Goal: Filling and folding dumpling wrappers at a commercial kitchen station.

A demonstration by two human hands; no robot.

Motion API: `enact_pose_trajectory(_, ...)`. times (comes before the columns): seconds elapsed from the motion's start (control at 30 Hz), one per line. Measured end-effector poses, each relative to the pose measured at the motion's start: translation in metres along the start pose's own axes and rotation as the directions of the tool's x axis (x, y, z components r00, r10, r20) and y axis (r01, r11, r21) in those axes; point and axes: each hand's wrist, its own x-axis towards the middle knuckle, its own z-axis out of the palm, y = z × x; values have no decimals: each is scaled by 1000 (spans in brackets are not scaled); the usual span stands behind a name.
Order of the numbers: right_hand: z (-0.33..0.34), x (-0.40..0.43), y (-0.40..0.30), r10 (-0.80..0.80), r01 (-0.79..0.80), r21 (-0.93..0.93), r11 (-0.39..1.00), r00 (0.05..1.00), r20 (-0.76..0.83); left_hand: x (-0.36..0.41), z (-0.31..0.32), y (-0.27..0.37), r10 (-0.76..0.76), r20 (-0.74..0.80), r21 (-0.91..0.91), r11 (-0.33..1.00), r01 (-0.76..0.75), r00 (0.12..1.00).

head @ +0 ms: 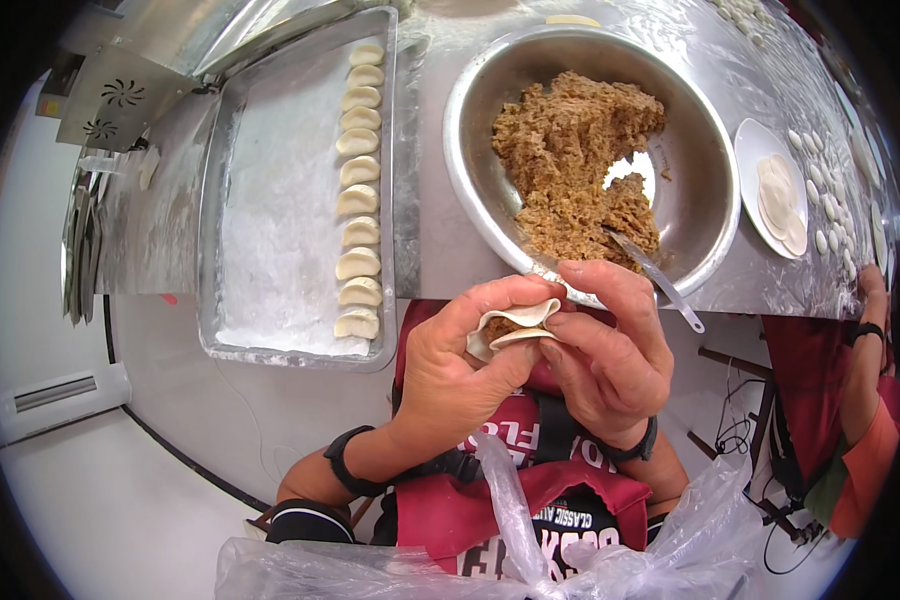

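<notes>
Between my two hands is a half-folded dumpling (pixel 514 328), its pale dough wrapper pinched at the right side and gaping on the left, where brown filling shows. My left hand (pixel 457 360) cups it, thumb below and fingers above. The fingertips of my right hand (pixel 615 352) press the wrapper's right end. Just beyond my hands stands a large steel bowl (pixel 709 187) of brown minced filling (pixel 570 150). A metal spoon or spatula (pixel 660 281) is stuck in the filling, its handle resting over the near rim.
Left of the bowl, a metal tray (pixel 285 358) lined with white floured paper holds a column of folded dumplings (pixel 358 199). A white plate (pixel 750 187) bears round wrappers (pixel 776 195). Beside it lie several dough pieces (pixel 832 217). Another person's arm (pixel 866 352) is at the far right.
</notes>
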Motion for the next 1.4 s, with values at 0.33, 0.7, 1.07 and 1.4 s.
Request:
enact_pose_trajectory(0.33,-1,3,1,-49,49,-4,999,998,50,-2,-5,1,-3,40,31,1000,2,999)
enact_pose_trajectory(0.7,5,-1,6,99,-100,154,983,995,14,-1,2,2,-99,42,-226,968,105,994)
enact_pose_trajectory(1.07,8,0,1,162,-149,210,966,986,-46,-4,1,0,17,44,-131,991,-11,999)
enact_pose_trajectory(1.4,-2,7,4,36,-43,87,995,996,85,-3,-5,4,9,116,-13,1000,-7,993)
